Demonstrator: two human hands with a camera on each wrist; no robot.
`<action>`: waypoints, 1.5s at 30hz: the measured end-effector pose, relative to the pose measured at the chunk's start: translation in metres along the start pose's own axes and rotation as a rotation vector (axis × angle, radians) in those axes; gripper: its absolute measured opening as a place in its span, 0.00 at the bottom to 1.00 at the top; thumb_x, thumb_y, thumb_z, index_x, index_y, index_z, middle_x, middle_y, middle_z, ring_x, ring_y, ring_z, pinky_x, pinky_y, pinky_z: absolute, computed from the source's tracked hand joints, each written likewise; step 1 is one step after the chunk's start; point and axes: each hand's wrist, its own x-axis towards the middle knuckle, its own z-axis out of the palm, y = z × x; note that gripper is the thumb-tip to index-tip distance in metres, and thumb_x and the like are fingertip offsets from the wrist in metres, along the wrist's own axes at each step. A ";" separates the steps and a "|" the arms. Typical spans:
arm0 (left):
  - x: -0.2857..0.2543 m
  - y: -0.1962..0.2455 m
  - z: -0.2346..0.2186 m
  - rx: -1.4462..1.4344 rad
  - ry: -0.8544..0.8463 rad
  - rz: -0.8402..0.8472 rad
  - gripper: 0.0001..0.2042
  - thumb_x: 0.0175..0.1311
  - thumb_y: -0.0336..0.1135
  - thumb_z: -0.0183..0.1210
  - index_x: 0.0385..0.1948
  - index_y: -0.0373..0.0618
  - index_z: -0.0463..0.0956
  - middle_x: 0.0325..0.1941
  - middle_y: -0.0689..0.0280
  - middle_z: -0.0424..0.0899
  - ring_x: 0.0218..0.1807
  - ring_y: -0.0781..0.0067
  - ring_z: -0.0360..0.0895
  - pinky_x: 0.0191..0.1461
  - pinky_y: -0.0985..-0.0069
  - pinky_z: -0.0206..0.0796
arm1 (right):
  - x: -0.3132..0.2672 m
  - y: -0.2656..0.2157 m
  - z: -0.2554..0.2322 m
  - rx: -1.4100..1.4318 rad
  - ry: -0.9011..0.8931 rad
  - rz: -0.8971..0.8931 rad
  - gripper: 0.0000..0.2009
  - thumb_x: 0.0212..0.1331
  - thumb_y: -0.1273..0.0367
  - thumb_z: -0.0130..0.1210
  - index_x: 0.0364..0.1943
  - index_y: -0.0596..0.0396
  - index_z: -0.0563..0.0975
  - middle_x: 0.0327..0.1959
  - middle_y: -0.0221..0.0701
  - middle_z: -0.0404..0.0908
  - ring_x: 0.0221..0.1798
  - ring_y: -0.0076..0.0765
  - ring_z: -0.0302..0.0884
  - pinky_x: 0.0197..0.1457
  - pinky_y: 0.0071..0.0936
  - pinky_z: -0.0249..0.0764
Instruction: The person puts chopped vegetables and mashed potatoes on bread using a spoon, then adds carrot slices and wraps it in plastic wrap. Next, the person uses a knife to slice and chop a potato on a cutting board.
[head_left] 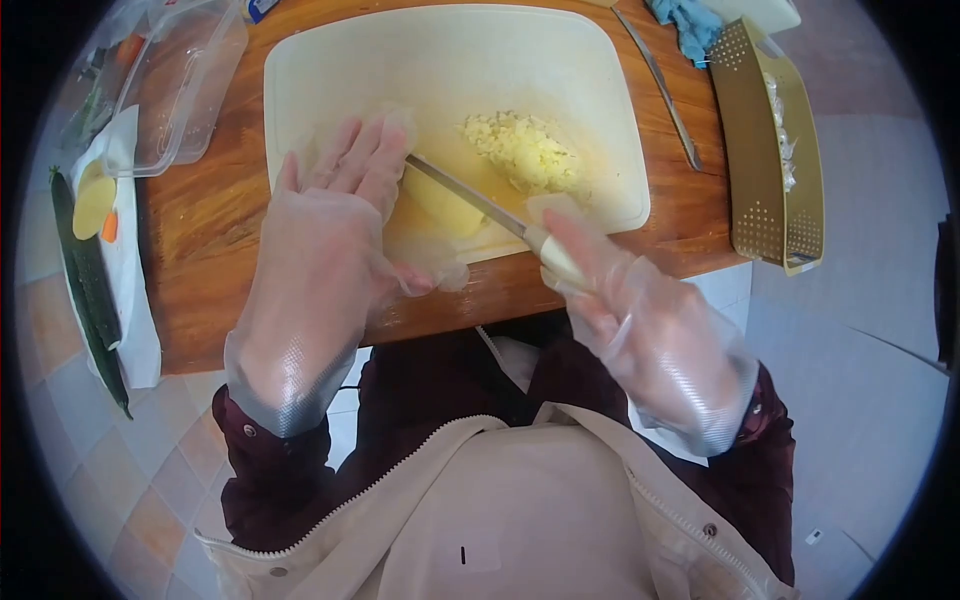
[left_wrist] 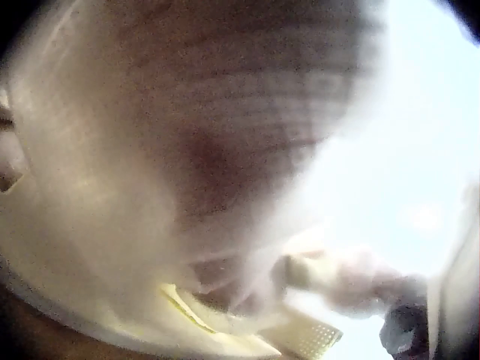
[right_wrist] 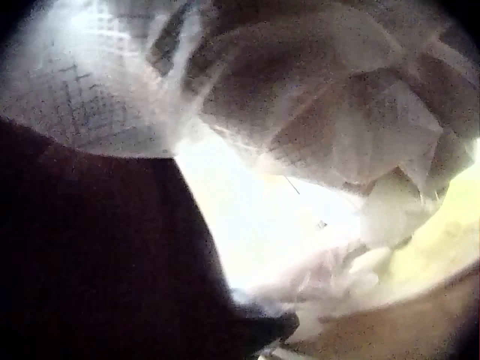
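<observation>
Both hands wear clear plastic gloves. My right hand (head_left: 650, 330) grips the white handle of a knife (head_left: 465, 193). Its blade slants over a smooth, pale yellow piece of peeled vegetable (head_left: 445, 208), possibly potato, on the white cutting board (head_left: 440, 50). Beside that piece lies my left hand (head_left: 325, 240), fingers stretched forward along the board and thumb out toward the near edge. Finely chopped yellow bits (head_left: 525, 150) sit heaped to the right of the blade. Gloved skin fills much of both wrist views; in the left one, the yellow piece (left_wrist: 191, 311) shows below the palm.
Left of the board are a clear plastic container (head_left: 180, 100), cucumbers (head_left: 95, 280) and a white sheet (head_left: 140, 290) bearing a yellow slice (head_left: 94, 200) and an orange piece (head_left: 109, 226). A thin metal tool (head_left: 660, 90), a blue cloth (head_left: 690, 25) and a tan basket (head_left: 750, 170) stand right.
</observation>
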 end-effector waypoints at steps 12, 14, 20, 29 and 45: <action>-0.008 0.000 -0.002 0.032 -0.042 -0.050 0.58 0.39 0.36 0.82 0.80 0.45 0.58 0.81 0.50 0.66 0.84 0.51 0.58 0.86 0.50 0.46 | 0.005 -0.002 -0.001 0.111 0.001 -0.062 0.27 0.82 0.63 0.46 0.78 0.63 0.64 0.45 0.36 0.82 0.37 0.23 0.73 0.44 0.20 0.72; -0.008 0.002 -0.005 0.031 -0.056 -0.057 0.58 0.39 0.36 0.82 0.80 0.45 0.58 0.81 0.50 0.65 0.84 0.51 0.58 0.86 0.50 0.46 | 0.005 -0.018 -0.013 0.009 -0.022 -0.029 0.27 0.79 0.65 0.49 0.78 0.56 0.62 0.44 0.48 0.83 0.41 0.46 0.79 0.45 0.37 0.76; -0.006 0.004 -0.003 0.011 0.026 -0.027 0.52 0.41 0.39 0.79 0.75 0.34 0.63 0.76 0.52 0.74 0.80 0.51 0.66 0.81 0.42 0.53 | 0.004 -0.019 -0.017 0.009 -0.085 0.051 0.28 0.77 0.66 0.50 0.79 0.52 0.62 0.40 0.50 0.82 0.40 0.52 0.81 0.45 0.42 0.78; -0.006 0.001 -0.002 0.030 -0.073 -0.042 0.57 0.39 0.34 0.81 0.80 0.45 0.60 0.80 0.50 0.68 0.84 0.53 0.59 0.86 0.47 0.45 | 0.010 0.011 0.017 -0.013 -0.041 -0.017 0.32 0.73 0.73 0.53 0.81 0.49 0.62 0.44 0.46 0.82 0.43 0.52 0.82 0.54 0.40 0.79; -0.006 0.001 -0.004 0.026 0.021 -0.045 0.51 0.44 0.37 0.79 0.75 0.35 0.64 0.78 0.52 0.71 0.83 0.49 0.60 0.83 0.43 0.50 | 0.010 -0.019 -0.010 0.043 -0.098 0.088 0.30 0.78 0.71 0.49 0.82 0.53 0.59 0.46 0.40 0.80 0.40 0.36 0.75 0.48 0.30 0.75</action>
